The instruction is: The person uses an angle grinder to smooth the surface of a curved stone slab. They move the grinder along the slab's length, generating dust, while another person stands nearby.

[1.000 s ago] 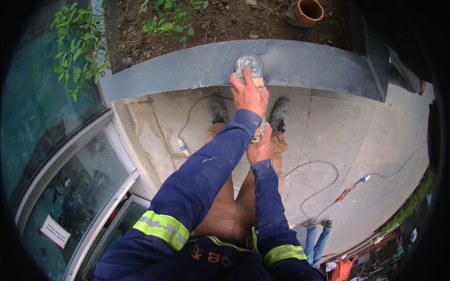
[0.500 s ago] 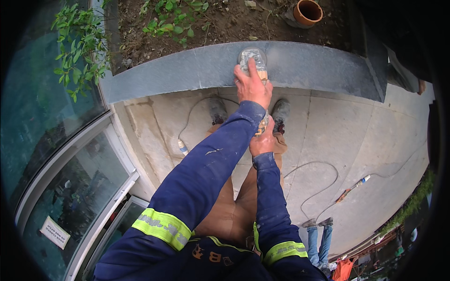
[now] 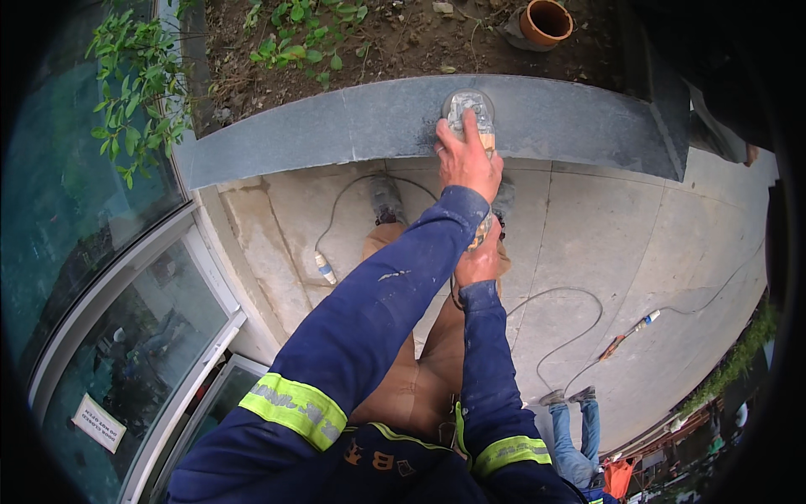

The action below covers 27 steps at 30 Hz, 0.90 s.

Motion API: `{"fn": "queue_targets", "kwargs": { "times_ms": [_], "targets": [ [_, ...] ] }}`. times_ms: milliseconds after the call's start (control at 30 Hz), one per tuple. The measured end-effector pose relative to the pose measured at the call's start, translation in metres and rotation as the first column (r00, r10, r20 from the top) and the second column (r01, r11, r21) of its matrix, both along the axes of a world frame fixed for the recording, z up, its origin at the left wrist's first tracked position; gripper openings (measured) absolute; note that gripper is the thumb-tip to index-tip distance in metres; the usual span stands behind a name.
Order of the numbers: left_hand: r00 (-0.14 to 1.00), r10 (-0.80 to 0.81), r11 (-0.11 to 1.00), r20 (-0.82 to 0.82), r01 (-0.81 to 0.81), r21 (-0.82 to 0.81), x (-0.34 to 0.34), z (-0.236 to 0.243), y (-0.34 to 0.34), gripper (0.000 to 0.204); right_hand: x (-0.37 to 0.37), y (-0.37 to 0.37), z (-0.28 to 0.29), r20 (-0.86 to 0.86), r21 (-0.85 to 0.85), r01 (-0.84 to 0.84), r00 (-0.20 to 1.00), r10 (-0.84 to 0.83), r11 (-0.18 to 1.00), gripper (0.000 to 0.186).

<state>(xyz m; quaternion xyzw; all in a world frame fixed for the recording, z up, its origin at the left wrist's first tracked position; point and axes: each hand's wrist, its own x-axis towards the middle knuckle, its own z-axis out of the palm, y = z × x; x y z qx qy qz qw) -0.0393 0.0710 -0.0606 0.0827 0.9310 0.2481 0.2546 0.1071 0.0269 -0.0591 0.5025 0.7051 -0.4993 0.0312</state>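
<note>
Power grinder (image 3: 468, 102), one, dusty; disc over the grey stone ledge (image 3: 588, 126), just ahead of the hands; left hand (image 3: 472, 164), clamped over the grinder's head, one finger stretched forward; right hand (image 3: 480, 262), nearer the wearer, wrapped round its rear body; terracotta pot (image 3: 546, 39), beyond both hands, rightward; blue-and-white connector (image 3: 326, 269), left of the right hand.

Outdoor worksite — paving slabs (image 3: 596, 218), planted soil bed (image 3: 403, 46), stone ledge (image 3: 294, 130), glazed frontage (image 3: 159, 294)
</note>
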Motion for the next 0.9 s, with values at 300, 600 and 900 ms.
{"fn": "queue_targets", "kwargs": {
  "times_ms": [300, 600, 900],
  "targets": [
    [0.998, 0.01, 0.998, -0.058, -0.013, -0.06, -0.006, 0.0, -0.01, 0.082, -0.01, -0.005, 0.009, 0.055, -0.093, -0.011, 0.998, 0.016, 0.996, 0.08],
    [0.999, -0.031, 0.999, 0.009, 0.031, -0.021, 0.002, 0.004, 0.012, 0.082, 0.002, 0.005, -0.001, 0.008, 0.007, 0.028, 1.0, -0.028, 1.0, 0.079],
    [1.0, 0.006, 1.0, -0.018, -0.007, -0.029, -0.004, 0.003, -0.002, 0.082, -0.005, 0.0, 0.008, -0.001, -0.049, 0.013, 1.0, -0.013, 0.999, 0.078]
  ]
}}
